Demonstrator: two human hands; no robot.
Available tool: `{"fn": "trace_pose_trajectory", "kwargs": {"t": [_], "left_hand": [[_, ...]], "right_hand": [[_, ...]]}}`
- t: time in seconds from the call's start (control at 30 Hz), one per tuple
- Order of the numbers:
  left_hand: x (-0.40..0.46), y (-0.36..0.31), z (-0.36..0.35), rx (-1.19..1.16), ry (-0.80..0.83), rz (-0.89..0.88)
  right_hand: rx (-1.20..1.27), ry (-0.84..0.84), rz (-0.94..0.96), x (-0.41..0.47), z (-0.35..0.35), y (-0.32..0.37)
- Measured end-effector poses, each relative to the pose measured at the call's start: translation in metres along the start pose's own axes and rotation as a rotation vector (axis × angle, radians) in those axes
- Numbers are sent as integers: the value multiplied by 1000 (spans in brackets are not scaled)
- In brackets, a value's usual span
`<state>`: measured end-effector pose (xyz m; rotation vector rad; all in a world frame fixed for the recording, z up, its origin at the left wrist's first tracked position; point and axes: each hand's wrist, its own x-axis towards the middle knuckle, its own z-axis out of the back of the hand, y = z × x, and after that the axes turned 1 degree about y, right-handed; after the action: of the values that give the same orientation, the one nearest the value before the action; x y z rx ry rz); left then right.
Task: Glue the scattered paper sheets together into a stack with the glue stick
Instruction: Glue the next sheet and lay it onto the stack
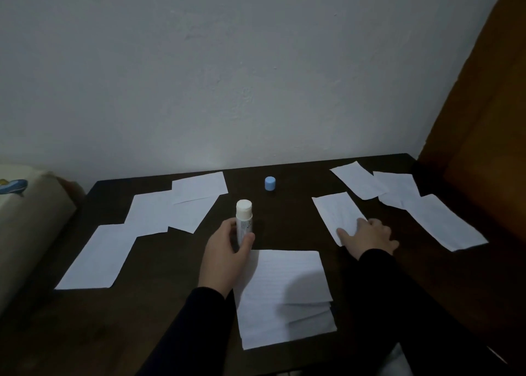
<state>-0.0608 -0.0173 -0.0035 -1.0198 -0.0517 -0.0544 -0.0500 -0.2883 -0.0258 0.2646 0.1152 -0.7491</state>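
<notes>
Nearest the camera, at lower centre of the frame, the stack of glued sheets lies on the dark table, its lower edges fanned unevenly so several layers show — it sits squarely in front of the person, probably so each new sheet can be laid straight down.

Just above the stack's upper left corner, the left hand is curled around the glue stick, holding it upright with the white glue end exposed at the top, apparently kept ready for the next sheet. To the right of centre, the right hand rests with fingers spread flat on the lower end of a loose sheet, likely to slide it toward the stack.

Further out, overlapping sheets trail along the left side and more sheets lie at the right. Beyond the glue stick, near the wall, stands the blue cap — set back out of the working area.
</notes>
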Motion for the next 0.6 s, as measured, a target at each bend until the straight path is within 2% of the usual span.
{"fn": "trace_pose_trajectory", "kwargs": {"t": [0.07,0.2,0.27,0.4,0.6], "left_hand": [[2,0,0,19,-1,-9],[3,-1,1,25,-11,-11],[3,0,2,22,-17,-8],[4,1,4,22,-22,-3],[10,6,9,27,-50,5]], "right_hand": [[-77,13,47,-1,-2,5],[-118,25,343,-6,-14,18],[-132,55,397,-6,-20,25],[-177,43,426,-3,-26,36],[-142,54,276,4,-20,35]]}}
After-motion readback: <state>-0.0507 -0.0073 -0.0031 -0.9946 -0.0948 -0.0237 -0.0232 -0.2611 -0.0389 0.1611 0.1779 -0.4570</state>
